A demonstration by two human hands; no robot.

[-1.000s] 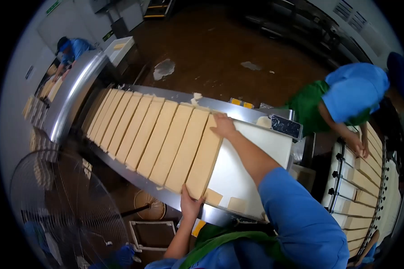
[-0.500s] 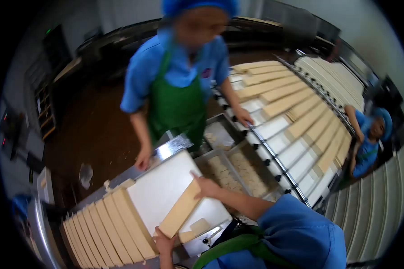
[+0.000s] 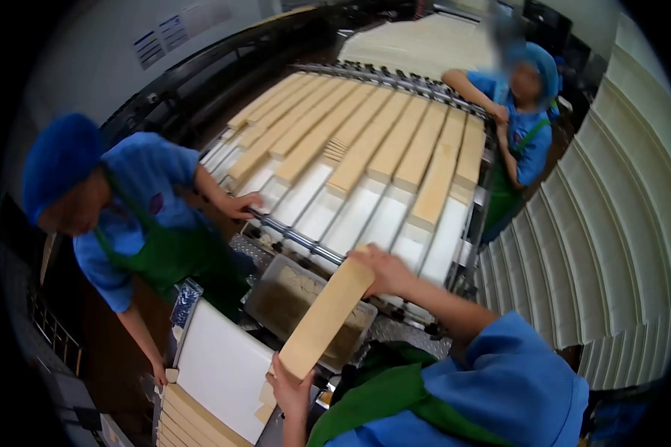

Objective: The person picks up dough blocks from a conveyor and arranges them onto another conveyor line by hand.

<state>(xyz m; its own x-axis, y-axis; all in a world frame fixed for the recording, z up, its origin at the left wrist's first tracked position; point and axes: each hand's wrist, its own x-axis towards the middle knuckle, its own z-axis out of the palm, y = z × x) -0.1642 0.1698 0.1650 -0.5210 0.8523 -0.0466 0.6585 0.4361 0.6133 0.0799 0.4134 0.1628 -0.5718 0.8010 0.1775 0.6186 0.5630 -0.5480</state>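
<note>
Head view: the left hand and right hand hold one pale block between them, one at each end, over a bin; beyond the right hand, at least eight more blocks lie between two co-workers

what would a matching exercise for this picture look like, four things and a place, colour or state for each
1. held block
2. tub
3. apron at picture left
4. printed sheets

A. green
B. up on the wall
C. between left hand and right hand
D. partly hidden behind the held block

Pairs: 1-C, 2-D, 3-A, 4-B
</note>
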